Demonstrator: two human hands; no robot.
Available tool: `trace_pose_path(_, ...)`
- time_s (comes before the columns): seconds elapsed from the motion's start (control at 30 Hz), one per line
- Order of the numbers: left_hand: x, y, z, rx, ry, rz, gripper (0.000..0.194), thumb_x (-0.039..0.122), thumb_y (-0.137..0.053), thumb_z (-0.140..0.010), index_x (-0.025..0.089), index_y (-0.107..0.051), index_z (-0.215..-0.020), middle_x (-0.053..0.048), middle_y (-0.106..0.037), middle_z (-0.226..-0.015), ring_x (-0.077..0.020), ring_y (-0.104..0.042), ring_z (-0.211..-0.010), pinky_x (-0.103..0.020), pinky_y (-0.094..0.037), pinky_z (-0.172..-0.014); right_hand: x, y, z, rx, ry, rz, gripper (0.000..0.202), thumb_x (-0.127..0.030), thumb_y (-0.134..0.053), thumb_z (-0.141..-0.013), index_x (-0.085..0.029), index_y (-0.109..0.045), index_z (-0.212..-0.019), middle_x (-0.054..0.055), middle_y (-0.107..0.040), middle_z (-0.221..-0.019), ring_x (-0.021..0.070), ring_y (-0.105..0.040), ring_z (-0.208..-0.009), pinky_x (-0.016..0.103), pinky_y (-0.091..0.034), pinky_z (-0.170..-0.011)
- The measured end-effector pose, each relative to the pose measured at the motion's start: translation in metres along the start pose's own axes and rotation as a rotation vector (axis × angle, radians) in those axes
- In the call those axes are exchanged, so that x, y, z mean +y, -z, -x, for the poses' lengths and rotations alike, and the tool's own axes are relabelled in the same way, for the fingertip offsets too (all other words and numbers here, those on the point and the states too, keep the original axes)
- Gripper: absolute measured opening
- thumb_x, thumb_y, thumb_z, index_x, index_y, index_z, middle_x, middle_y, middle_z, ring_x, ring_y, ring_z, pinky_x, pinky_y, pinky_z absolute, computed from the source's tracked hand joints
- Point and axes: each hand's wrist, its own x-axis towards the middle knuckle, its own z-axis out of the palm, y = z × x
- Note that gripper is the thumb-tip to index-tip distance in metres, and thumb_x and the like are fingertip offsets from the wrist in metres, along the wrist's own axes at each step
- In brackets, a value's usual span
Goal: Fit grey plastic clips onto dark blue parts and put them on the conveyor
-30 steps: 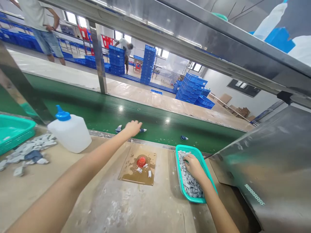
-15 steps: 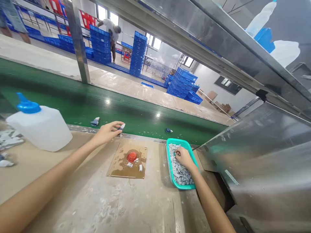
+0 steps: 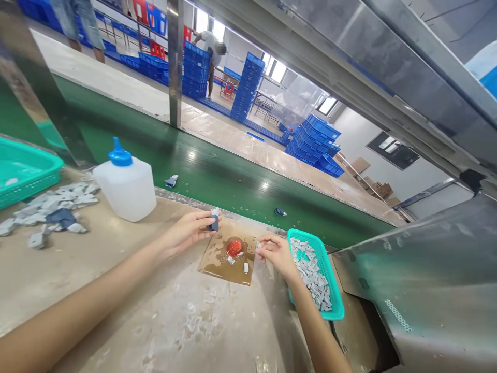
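Observation:
My left hand (image 3: 190,230) pinches a small dark-blue and white plastic part (image 3: 212,223), its white end up. To the right, the fingers of my right hand (image 3: 276,254) are closed on a small white piece (image 3: 258,246), mostly hidden by the fingertips. Between and just below my hands lies a wet brown board (image 3: 225,273). On it sit a red round dish (image 3: 234,248) and a few loose white pieces (image 3: 246,268). Right beside my right hand stands a green basket (image 3: 337,305) filled with small grey-white pieces (image 3: 310,269).
A white bottle with a blue cap (image 3: 130,189) stands at left, near a pile of white parts (image 3: 62,202) and another green basket (image 3: 34,181). Beyond runs a green conveyor belt (image 3: 225,178) carrying two blue-white parts. A metal panel (image 3: 438,280) rises at right. Two people are behind.
My right hand has come out of the basket with a small piece, moving left towards the board. My left hand has drawn back from the belt's edge. The view has turned left.

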Motion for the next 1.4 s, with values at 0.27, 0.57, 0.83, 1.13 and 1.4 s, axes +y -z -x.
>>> trace_pose_path(0.27,0.001,-0.003,0.003,-0.014,0.019,0.007,0.011,0.015,-0.06,-0.072,0.013,-0.065,-0.081,-0.006,-0.064,-0.087,-0.0115,-0.058,-0.076,-0.021,-0.05,-0.07,0.006,-0.009,-0.005,-0.148,0.065,-0.016,0.015,-0.029,-0.071,-0.061,-0.019,-0.067,-0.071,0.0,-0.057,-0.063,0.0126,-0.057,-0.049,0.026,-0.049,-0.05)
trace_pose_path(0.57,-0.004,0.002,0.001,-0.066,0.005,0.033,0.014,0.016,-0.06,-0.07,0.014,-0.065,-0.084,-0.005,-0.063,-0.089,-0.0117,-0.058,-0.078,-0.024,-0.049,-0.074,0.008,-0.022,-0.012,-0.111,0.009,0.144,0.02,-0.031,-0.064,-0.064,-0.016,-0.061,-0.077,0.002,-0.058,-0.067,0.0161,-0.059,-0.059,0.029,-0.05,-0.058)
trace_pose_path(0.83,-0.006,0.003,0.001,-0.056,0.008,0.039,0.014,0.016,-0.062,-0.068,0.013,-0.064,-0.081,-0.004,-0.062,-0.085,-0.0108,-0.057,-0.075,-0.024,-0.049,-0.073,-0.001,-0.022,-0.01,-0.122,0.296,0.674,0.014,-0.02,-0.054,-0.071,-0.019,-0.064,-0.08,0.004,-0.062,-0.073,0.0149,-0.057,-0.062,0.027,-0.049,-0.058)
trace_pose_path(1.13,-0.008,0.002,0.001,-0.032,-0.003,0.063,0.013,0.015,-0.063,-0.068,0.014,-0.06,-0.081,-0.005,-0.064,-0.086,-0.0127,-0.06,-0.077,-0.029,-0.047,-0.082,0.003,-0.027,-0.007,-0.143,0.49,0.854,0.018,-0.02,-0.05,-0.08,-0.02,-0.064,-0.069,0.004,-0.063,-0.067,0.0164,-0.057,-0.061,0.026,-0.046,-0.057)
trace_pose_path(1.4,-0.01,0.0,0.002,-0.034,0.063,0.032,0.022,0.014,-0.065,-0.067,0.014,-0.058,-0.088,-0.007,-0.066,-0.092,-0.016,-0.064,-0.079,-0.033,-0.045,-0.09,0.007,-0.026,-0.005,-0.136,0.493,0.879,0.018,-0.018,-0.05,-0.081,-0.018,-0.064,-0.071,0.005,-0.063,-0.068,0.0165,-0.056,-0.061,0.026,-0.045,-0.057)
